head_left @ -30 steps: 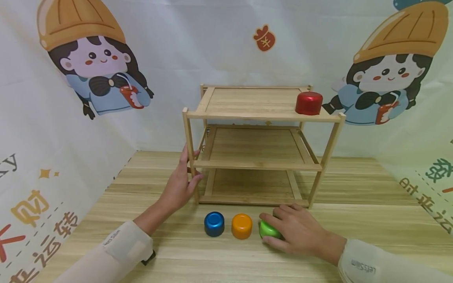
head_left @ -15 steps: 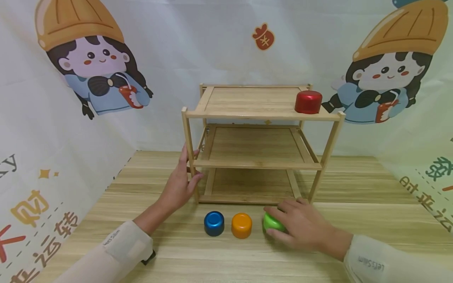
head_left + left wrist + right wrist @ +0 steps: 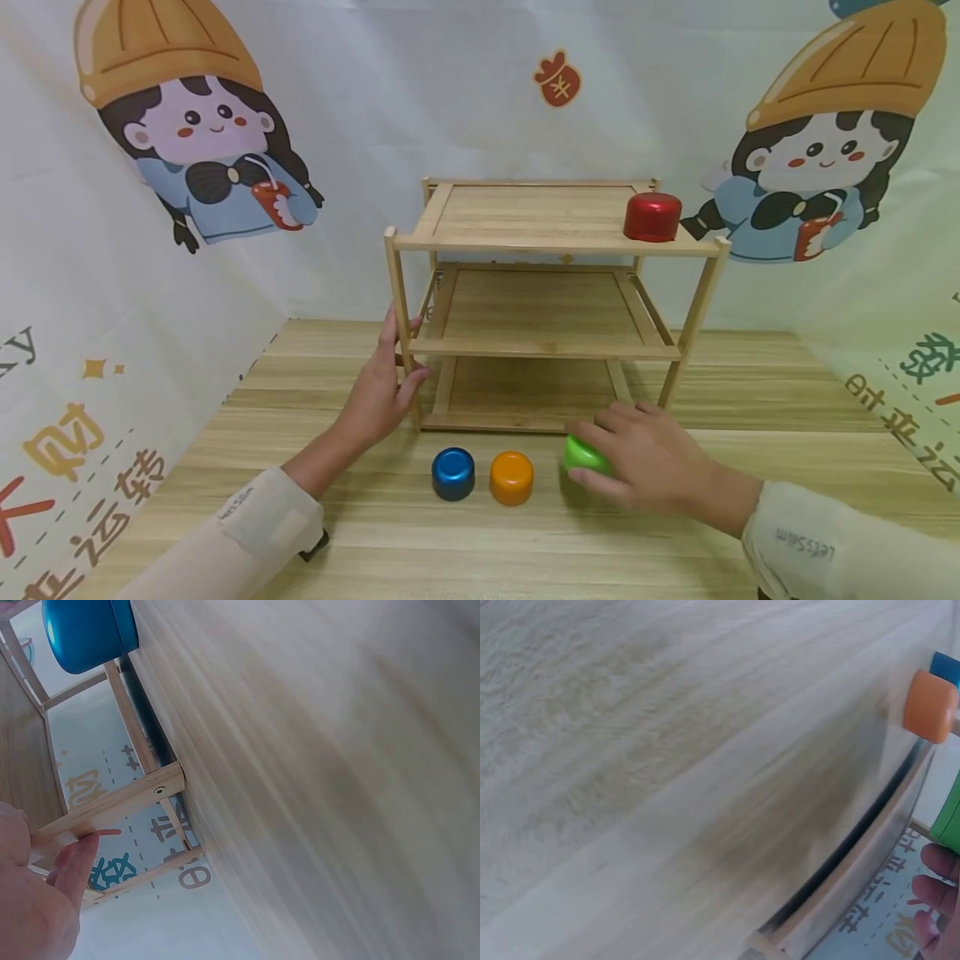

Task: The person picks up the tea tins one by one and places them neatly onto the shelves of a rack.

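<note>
I've got the right hand [image 3: 645,467] curled over the green cup [image 3: 581,455], gripping it low in the centre of the frame, just in front of the wooden shelf rack [image 3: 551,304]. To its left the orange cup [image 3: 512,477] and blue cup [image 3: 453,473] sit on the tabletop [image 3: 787,400]. My left hand [image 3: 378,392] grips the rack's front left post. A red cup [image 3: 652,217] stands on the top shelf, at the right.
</note>
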Demonstrator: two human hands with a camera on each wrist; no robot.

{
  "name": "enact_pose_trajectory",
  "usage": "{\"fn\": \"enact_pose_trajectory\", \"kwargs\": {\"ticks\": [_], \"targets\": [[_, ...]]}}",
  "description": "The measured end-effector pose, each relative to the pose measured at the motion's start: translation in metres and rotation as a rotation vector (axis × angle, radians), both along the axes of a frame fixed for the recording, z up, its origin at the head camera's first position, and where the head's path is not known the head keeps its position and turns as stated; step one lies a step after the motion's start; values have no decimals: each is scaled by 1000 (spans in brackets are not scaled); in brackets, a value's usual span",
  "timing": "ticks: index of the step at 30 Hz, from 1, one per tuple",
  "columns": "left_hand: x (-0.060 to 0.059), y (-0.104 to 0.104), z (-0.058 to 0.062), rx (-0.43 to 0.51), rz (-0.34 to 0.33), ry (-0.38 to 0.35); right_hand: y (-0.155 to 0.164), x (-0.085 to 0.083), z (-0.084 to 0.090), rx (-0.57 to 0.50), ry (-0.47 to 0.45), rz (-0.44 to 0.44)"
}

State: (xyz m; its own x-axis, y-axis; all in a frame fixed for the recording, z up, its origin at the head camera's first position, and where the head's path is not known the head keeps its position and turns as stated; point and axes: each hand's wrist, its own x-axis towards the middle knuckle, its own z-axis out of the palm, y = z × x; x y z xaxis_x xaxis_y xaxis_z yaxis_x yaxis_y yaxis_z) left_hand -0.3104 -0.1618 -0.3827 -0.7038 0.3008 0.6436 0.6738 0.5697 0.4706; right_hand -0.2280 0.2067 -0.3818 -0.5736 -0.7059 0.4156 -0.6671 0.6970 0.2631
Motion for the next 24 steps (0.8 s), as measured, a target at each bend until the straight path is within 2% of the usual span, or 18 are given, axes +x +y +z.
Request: {"fn": "enact_pose_trajectory", "kwargs": {"ticks": [6,15,24], "targets": [[0,0,0,-5,7,-9,-3,2,14,-45,-52,-7],[0,0,-1,4,2,-14,-7,5,36,-46,-34,27],[0,0,-1,1,5,-4,-11,2,60,-66,-36,75]]}}
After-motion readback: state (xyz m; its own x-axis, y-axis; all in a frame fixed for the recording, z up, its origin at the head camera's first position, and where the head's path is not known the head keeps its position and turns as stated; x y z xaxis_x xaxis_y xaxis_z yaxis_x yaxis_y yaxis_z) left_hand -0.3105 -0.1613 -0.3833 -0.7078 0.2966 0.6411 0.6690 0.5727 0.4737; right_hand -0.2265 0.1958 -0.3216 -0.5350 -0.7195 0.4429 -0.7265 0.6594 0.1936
